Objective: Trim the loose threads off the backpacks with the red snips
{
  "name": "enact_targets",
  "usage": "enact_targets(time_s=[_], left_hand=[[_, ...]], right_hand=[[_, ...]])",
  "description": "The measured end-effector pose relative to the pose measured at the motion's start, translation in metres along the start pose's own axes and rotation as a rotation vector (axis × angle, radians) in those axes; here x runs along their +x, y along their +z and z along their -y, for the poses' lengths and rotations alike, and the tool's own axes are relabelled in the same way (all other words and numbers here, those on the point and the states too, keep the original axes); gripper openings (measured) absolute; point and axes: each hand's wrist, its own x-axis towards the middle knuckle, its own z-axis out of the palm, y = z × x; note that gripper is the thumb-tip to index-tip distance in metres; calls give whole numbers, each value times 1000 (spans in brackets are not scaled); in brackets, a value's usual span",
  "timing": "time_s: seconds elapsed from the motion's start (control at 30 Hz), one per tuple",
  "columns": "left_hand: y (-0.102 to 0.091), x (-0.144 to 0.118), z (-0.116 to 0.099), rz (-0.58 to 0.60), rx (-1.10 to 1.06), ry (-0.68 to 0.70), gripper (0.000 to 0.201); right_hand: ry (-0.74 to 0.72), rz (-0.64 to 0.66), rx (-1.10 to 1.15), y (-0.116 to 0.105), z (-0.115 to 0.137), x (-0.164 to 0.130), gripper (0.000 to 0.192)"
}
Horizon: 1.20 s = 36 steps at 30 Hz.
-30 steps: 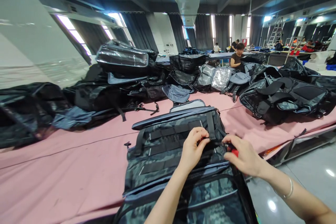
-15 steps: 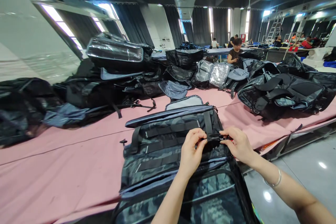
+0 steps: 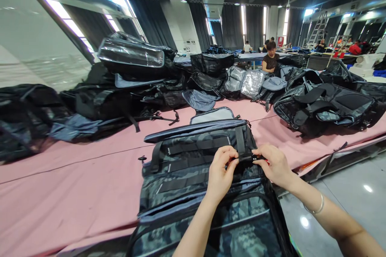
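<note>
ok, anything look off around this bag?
Nothing looks spilled or plainly damaged around the bag. Slightly untidy: the pink cloth is rumpled on the right, not flat, and a strap trails onto it from the left heap of bags. The black piece between the left hand and right hand is too small to check.

Forearms (image 3: 196, 221) are bare; right wears silvery bangle (image 3: 321, 204).
</note>
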Motion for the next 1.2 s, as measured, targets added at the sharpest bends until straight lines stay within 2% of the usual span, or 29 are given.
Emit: enact_targets(time_s=[0.13, 0.23, 0.33, 0.47, 0.57, 0.67, 0.73, 0.8, 0.87, 0.93, 0.97, 1.03, 1.13, 1.2], left_hand=[[1, 0, 1, -8, 0, -15, 8], [2, 1, 1, -8, 3, -16, 8], [1, 1, 0, -11, 5, -12, 8], [1, 0, 0, -14, 4, -10, 8], [1, 1, -1, -15, 11, -1, 8], [1, 2, -2, -12, 26, 11, 8], [1, 2, -3, 0, 34, 15, 8], [0, 1, -3, 19, 38, 18, 7], [0, -1, -2, 26, 37, 23, 7], [0, -3, 1, 19, 33, 22, 6], [0, -3, 2, 13, 31, 16, 6], [2, -5, 4, 1, 26, -14, 6], [4, -6, 5, -5, 5, -79, 7], [5, -6, 4, 9, -29, -104, 8]], right_hand=[[-26, -10, -106, 1, 4, -1, 10], [-9, -3, -99, 2, 3, -2, 9], [87, -8, 78, 3, -4, -1, 5], [248, -23, 339, 2, -10, 4, 10], [133, -4, 262, 5, -7, 10, 25], [-64, -48, 125, 14, 0, 16, 22], [-105, -64, 128, 19, 1, 22, 25], [-22, -91, 205, 18, -4, 33, 21], [188, -212, 324, 11, -14, 48, 14], [399, -364, 432, 3, -25, 64, 21], [452, -389, 467, -1, -30, 70, 26], [474, -322, 502, -5, -36, 75, 33], [509, -170, 564, -3, -37, 68, 38], [563, -144, 619, 1, -36, 59, 39]])
